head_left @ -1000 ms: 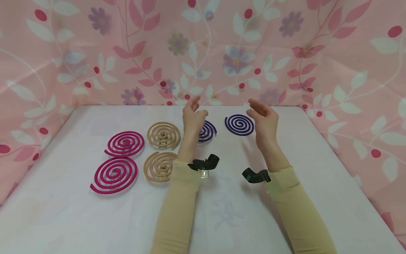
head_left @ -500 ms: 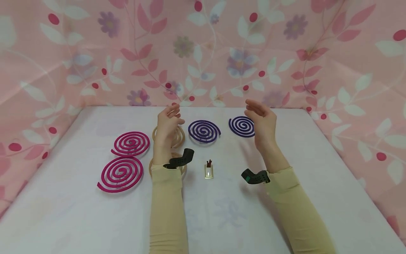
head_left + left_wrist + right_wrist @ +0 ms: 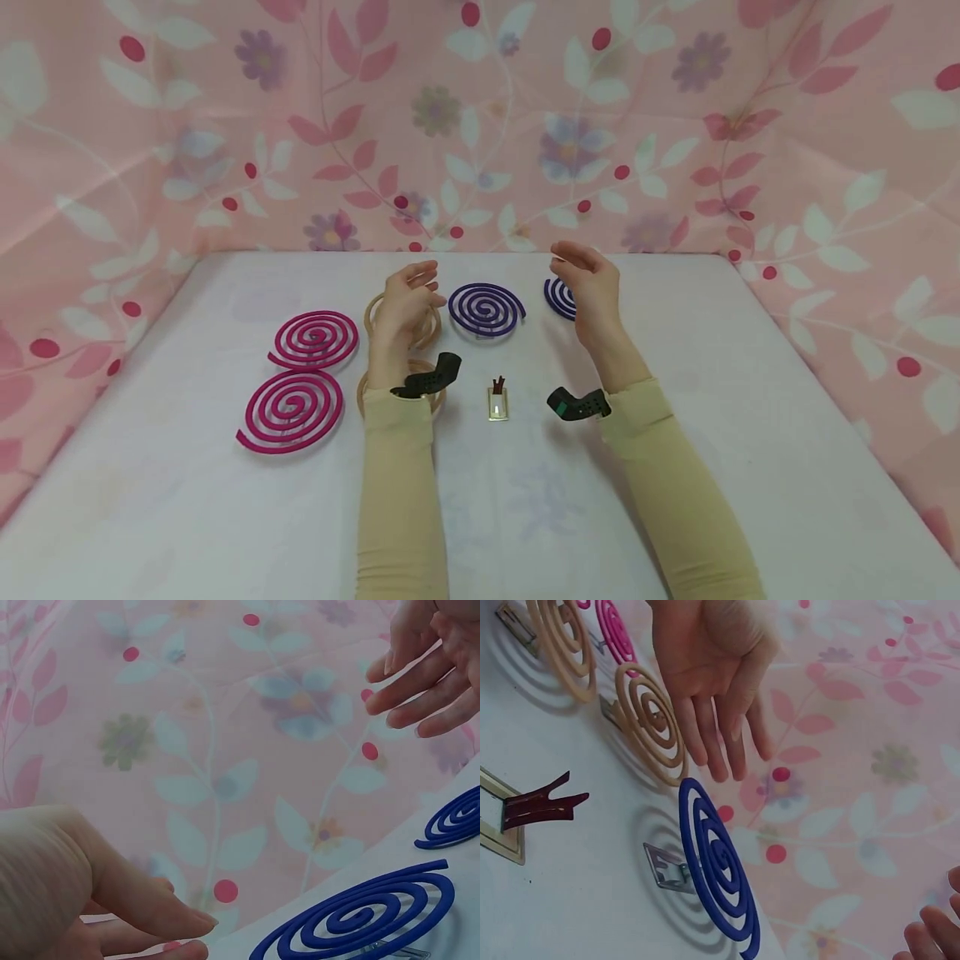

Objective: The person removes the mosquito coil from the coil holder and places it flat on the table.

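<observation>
My left hand [image 3: 405,304] hovers with relaxed fingers over a tan mosquito coil [image 3: 433,327], partly covering it and a second tan coil [image 3: 363,400] nearer me. Between my hands a dark blue coil [image 3: 486,309] sits on a small metal stand [image 3: 664,868]. My right hand [image 3: 594,287] hangs in the air, fingers gently bent and holding nothing, and hides part of another blue coil [image 3: 558,300]. In the left wrist view, the thumb and fingers of my left hand [image 3: 105,892] are apart from the blue coil. Only the right hand's fingertips [image 3: 928,934] show in the right wrist view.
Two magenta coils [image 3: 315,337] lie at the left of the white table [image 3: 187,500], one in front of the other. A small metal stand [image 3: 498,407] with a dark red upright prong stands mid-table without a coil. Pink floral cloth [image 3: 450,83] hangs behind and at both sides.
My left hand has moved left, away from the blue coil to over the tan ones, uncovering the bare stand. My right hand has shifted left, in front of the far blue coil.
</observation>
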A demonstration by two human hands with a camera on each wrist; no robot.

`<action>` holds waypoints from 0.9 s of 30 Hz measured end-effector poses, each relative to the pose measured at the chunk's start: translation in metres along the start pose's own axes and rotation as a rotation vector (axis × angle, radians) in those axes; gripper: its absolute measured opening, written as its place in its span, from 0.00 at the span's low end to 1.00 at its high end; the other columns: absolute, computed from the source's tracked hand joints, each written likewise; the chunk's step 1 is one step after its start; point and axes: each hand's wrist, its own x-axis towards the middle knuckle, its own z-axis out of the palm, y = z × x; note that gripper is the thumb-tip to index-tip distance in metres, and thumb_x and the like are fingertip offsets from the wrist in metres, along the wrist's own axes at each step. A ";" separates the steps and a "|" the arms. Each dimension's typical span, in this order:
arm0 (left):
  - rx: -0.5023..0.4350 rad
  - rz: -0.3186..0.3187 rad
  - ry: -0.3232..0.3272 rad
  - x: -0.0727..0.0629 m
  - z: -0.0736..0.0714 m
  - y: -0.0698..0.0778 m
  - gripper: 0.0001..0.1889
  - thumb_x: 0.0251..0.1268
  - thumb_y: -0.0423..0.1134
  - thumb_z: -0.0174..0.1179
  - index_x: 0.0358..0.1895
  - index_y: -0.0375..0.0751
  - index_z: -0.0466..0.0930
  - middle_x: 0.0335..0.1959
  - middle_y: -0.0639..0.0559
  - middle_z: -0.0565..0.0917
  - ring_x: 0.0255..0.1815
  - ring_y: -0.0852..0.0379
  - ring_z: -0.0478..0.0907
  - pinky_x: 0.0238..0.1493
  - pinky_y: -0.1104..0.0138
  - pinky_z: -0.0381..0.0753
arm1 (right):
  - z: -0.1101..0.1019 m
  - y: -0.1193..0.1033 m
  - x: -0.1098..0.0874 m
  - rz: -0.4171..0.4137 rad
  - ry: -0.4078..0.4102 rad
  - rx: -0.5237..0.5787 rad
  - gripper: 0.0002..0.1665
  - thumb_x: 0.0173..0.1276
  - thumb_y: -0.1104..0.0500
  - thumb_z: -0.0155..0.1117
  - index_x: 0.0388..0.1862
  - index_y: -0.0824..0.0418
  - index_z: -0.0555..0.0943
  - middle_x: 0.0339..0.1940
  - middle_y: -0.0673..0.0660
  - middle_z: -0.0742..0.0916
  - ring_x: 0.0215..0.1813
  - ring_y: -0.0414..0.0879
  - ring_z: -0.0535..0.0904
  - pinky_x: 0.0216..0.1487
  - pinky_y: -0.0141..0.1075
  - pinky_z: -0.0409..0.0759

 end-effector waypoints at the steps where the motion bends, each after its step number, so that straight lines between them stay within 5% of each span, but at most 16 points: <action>1: 0.001 0.001 -0.003 0.001 0.001 -0.001 0.36 0.54 0.14 0.54 0.71 0.35 0.68 0.73 0.40 0.69 0.74 0.42 0.66 0.72 0.58 0.70 | 0.000 0.002 0.000 0.003 0.000 -0.003 0.21 0.69 0.69 0.61 0.61 0.68 0.78 0.61 0.62 0.83 0.58 0.46 0.80 0.68 0.37 0.74; 27: 0.087 -0.016 -0.069 0.004 0.006 -0.009 0.36 0.54 0.13 0.52 0.69 0.38 0.71 0.73 0.38 0.68 0.74 0.45 0.67 0.69 0.56 0.73 | 0.013 0.047 0.001 0.135 -0.107 -0.174 0.26 0.67 0.71 0.60 0.65 0.69 0.75 0.66 0.68 0.79 0.66 0.52 0.75 0.65 0.37 0.75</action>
